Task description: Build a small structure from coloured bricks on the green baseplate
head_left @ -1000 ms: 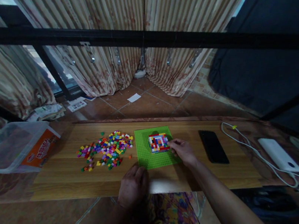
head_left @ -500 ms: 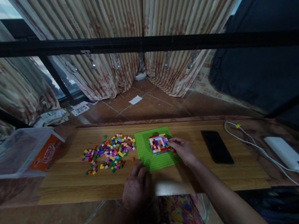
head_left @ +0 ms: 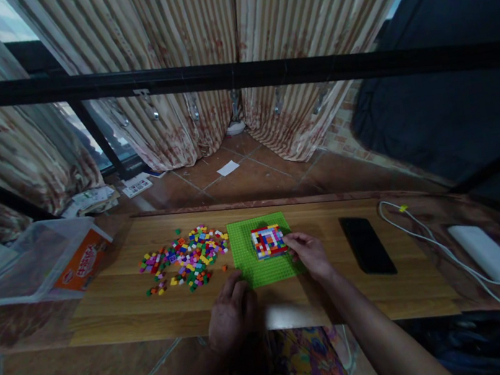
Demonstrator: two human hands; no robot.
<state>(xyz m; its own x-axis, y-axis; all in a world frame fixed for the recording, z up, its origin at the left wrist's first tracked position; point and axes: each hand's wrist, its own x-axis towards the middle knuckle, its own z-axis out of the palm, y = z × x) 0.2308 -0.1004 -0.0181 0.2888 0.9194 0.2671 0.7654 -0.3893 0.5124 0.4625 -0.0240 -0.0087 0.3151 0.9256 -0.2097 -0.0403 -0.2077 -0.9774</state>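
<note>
A green baseplate (head_left: 252,262) lies on the wooden table (head_left: 122,307), carrying a small square block of many-coloured bricks (head_left: 268,241). My right hand (head_left: 309,255) rests on the plate's right edge, fingertips touching the right side of the brick block. My left hand (head_left: 232,316) lies knuckles-up at the table's near edge, fingers reaching the plate's front left corner and holding nothing I can see. A loose pile of small coloured bricks (head_left: 186,261) is spread left of the plate.
A black phone (head_left: 366,244) lies right of the plate. Further right are a white cable (head_left: 431,242) and a white power bank (head_left: 490,255). A clear plastic box (head_left: 31,264) with an orange label stands at the table's left end. Curtains and a black bar are behind.
The camera has shifted slightly, moving everything a little right in view. My left hand has opened a little, its fingers stretching toward the plate's corner. My right hand stays at the brick block.
</note>
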